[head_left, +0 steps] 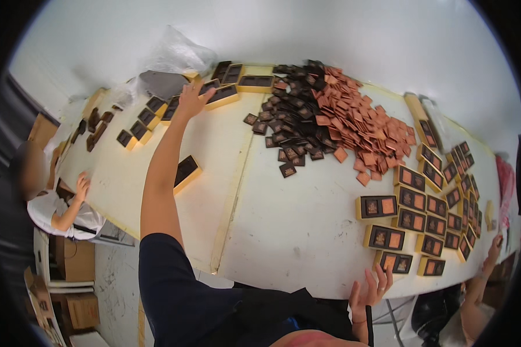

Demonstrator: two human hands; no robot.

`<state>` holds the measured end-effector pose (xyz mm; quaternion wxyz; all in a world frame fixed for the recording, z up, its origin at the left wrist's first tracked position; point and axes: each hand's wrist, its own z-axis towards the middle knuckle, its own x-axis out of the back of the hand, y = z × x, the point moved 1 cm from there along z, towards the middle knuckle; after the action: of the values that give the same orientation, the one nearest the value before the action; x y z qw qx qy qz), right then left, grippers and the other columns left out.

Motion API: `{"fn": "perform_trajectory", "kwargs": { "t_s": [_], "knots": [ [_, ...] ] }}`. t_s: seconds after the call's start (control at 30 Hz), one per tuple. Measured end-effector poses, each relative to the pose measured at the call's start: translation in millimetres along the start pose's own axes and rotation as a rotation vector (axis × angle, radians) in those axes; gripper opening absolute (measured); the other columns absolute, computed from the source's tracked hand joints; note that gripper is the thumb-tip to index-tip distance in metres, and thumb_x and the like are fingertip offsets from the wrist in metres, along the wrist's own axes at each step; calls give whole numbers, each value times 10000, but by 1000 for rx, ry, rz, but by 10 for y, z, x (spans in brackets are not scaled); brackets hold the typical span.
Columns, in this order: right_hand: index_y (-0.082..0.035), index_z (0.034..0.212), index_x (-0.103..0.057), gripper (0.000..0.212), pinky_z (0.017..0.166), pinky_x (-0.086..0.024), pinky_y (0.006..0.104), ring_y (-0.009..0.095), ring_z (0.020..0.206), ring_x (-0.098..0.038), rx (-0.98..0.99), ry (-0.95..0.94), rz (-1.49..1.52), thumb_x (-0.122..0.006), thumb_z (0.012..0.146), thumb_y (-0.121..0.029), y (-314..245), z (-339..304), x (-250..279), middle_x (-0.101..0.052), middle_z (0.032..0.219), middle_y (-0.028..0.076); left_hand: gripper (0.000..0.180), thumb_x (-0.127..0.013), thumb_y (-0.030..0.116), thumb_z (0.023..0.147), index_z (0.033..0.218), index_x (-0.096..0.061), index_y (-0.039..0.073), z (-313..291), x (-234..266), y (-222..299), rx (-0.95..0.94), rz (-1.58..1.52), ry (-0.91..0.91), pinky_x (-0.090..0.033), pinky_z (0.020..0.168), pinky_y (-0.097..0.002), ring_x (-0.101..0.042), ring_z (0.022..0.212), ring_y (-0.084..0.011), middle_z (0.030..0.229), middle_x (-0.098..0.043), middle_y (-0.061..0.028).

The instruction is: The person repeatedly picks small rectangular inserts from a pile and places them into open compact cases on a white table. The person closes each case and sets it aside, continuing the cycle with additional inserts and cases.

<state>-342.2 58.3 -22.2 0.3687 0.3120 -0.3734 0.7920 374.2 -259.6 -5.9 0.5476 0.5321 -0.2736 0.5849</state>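
Observation:
My left hand (192, 103) reaches far across the table, fingers spread, next to several yellow boxes with black two-part inserts. One such box (221, 97) lies just right of my fingers; whether they touch it I cannot tell. No tile shows in that hand. At the near table edge my right hand (371, 290) is raised with fingers apart, just below a filled box (393, 262) holding one black and one copper-coloured tile. A box with an empty-looking black insert (186, 173) sits alone beside my left forearm.
Mid-table lies a heap of black tiles (295, 113) and copper-coloured tiles (359, 118). Filled boxes (412, 198) stand in rows at the right. Clear plastic wrap (176, 55) rests at the back. Another person (63, 202) sits at the left; another person's arm (481, 283) shows at the right.

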Motion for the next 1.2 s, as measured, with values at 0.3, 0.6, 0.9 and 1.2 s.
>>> {"fn": "perform_trajectory", "kwargs": {
  "t_s": [0.3,0.6,0.9,1.2],
  "knots": [
    [-58,1028,-728,210,1085,-373,502,413,1299,-487,-35,112,150,-668,830,-22,-362,494,77,-633,1262,154,659,-611,591,910,1449,-534,219,-584,-193,454,-164,-144,-178,-337,1150,-505,-349,1445,-374,1581,-382,-139],
    [-57,1152,-681,339,980,-471,424,336,1143,-561,364,-208,393,-648,823,16,-1060,2262,-1486,-656,1207,113,585,-635,488,934,1455,-524,247,-2433,729,1752,-404,54,-311,-486,1020,-456,-471,1316,-351,1519,-460,-100],
    [-61,835,-651,117,818,-490,422,309,941,-606,548,-78,61,-562,778,-11,-799,2239,-1761,-655,888,114,626,-708,483,882,1425,-562,209,-3364,665,2137,-489,78,126,-323,1153,-526,-379,1394,-374,1562,-409,-87],
    [16,1111,-670,183,663,-536,306,202,702,-656,220,-627,609,-596,945,-4,-880,1563,-649,-648,859,127,659,-716,414,895,1470,-509,167,-3754,354,2767,-561,-428,-222,-180,1213,-553,-164,1518,-405,1606,-331,-121]
  ]
}}
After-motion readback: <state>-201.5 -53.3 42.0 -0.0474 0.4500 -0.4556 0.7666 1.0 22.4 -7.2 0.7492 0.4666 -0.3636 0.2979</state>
